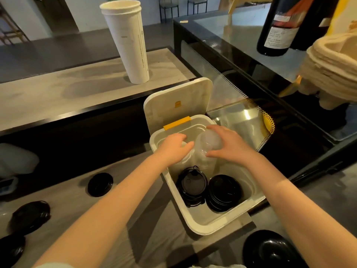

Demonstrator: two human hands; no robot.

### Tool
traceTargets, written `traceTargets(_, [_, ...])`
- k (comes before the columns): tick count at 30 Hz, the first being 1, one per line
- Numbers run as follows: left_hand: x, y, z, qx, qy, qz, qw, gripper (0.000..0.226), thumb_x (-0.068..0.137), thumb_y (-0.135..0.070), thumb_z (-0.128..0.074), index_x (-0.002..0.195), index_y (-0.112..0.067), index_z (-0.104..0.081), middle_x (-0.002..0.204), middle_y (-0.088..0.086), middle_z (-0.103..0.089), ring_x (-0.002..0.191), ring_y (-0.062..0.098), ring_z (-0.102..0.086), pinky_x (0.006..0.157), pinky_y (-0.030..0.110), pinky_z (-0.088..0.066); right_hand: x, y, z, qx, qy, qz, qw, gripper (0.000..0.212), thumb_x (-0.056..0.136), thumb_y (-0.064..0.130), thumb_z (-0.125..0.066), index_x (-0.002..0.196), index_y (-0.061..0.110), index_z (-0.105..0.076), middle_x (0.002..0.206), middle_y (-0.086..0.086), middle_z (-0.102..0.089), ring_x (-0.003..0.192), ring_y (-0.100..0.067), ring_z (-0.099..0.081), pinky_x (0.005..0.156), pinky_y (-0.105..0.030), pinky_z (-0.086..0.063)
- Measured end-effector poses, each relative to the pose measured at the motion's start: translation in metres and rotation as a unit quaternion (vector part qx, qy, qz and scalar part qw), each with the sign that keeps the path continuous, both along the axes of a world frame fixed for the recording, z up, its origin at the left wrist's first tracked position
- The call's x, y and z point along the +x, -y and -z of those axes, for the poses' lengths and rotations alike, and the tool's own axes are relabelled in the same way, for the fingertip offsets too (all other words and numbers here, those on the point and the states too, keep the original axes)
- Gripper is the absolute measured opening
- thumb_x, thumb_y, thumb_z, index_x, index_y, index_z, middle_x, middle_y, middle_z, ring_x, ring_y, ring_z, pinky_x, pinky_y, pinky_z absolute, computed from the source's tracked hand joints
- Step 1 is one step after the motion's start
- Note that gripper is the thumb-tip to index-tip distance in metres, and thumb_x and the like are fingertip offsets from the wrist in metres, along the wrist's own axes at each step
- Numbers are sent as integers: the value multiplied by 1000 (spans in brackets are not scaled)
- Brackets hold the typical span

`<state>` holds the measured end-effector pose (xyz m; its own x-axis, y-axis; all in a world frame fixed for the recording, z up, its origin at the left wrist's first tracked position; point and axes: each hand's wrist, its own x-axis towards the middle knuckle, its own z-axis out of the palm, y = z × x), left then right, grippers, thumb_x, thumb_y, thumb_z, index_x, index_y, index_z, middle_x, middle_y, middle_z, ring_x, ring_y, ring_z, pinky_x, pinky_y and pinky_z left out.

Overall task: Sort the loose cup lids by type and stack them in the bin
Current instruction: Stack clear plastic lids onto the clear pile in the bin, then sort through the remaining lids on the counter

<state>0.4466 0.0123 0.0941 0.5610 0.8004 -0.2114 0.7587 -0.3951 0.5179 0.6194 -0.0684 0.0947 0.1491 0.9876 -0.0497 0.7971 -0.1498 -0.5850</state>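
- Head view: the right hand [229,144] holds the clear dome lids [209,140] over the far half of the bin [212,227]. Its fingers are spread and curled round the topmost dome, with the thumb on the near side.
- The clear stack's long axis runs roughly upright, from the palm down toward the bin floor, so I judge the coming move to be a straight lowering.
- The left hand [173,149] is just beside the stack on the side opposite the right-hand fingers, thumb touching it. Its fingertips are hidden behind its own back, so I cannot tell whether they grip anything.
- Nearer than both hands, two black lid stacks [224,192] fill the bin's near half.
- Loose black lids [100,184] lie on the counter, well apart from the left fingers.
- The foot of the clear stack is hard to make out against the pale bin, and whether it touches the floor is unclear.
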Motion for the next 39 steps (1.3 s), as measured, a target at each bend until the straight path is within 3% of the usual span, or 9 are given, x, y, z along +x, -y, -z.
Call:
traceTargets(2, [-7, -3, 4, 109, -117, 90, 983, 43, 94, -37, -44, 120, -6, -58, 120, 8, -57, 112, 27, -53, 93, 38, -44, 1, -5, 5, -23, 20, -4, 1000, 84, 70, 38, -78, 141, 33, -33, 143, 3, -40, 131, -20, -38, 104, -38, -37])
traceTargets(8, [-17, 0, 18, 116, -255, 193, 940, 41, 95, -35, -45, 128, -13, -53, 141, 4, -44, 117, 26, -50, 98, 38, -35, -9, -21, 20, -88, 55, -30, 994, 87, 73, 35, -76, 144, 27, -26, 138, -2, -41, 121, -22, -45, 90, -32, -41])
traceTargets(14, [-17, 1, 19, 138, -250, 189, 940, 41, 95, -35, -45, 130, -15, -52, 142, 3, -43, 118, 26, -49, 99, 39, -34, -16, -29, 28, -111, 173, -48, 977, 82, 76, 35, -73, 142, 10, -30, 142, -8, -35, 130, -26, -35, 104, -35, -37])
traceTargets(18, [-17, 2, 20, 143, -245, 187, 941, 43, 94, -36, -46, 131, -15, -52, 143, 2, -42, 121, 24, -48, 100, 40, -36, -17, -32, 26, -90, 217, -73, 969, 70, 76, 36, -74, 134, 15, -41, 126, -5, -47, 119, -25, -43, 93, -36, -44])
traceTargets(23, [-17, 1, 23, 151, -251, 188, 937, 42, 94, -38, -45, 130, -17, -53, 142, 2, -42, 121, 24, -47, 99, 40, -36, -30, -39, 30, -134, 287, -64, 946, 58, 80, 38, -70, 129, 18, -46, 127, -6, -47, 120, -27, -41, 90, -35, -43])
traceTargets(33, [-19, 3, 22, 140, -242, 172, 945, 43, 93, -38, -46, 128, -13, -53, 141, 5, -43, 122, 27, -44, 101, 40, -33, -31, -31, 33, -119, 268, -61, 954, 66, 81, 42, -67, 136, 20, -37, 131, -6, -46, 121, -27, -42, 88, -37, -44])
traceTargets(39, [-25, 5, 17, 165, -177, 134, 961, 43, 94, -37, -45, 127, -12, -53, 134, 6, -48, 126, 24, -40, 103, 40, -32, -30, -23, 21, -82, 219, -62, 970, 81, 83, 43, -65, 147, 20, -22, 143, -5, -35, 128, -27, -35, 100, -40, -40])
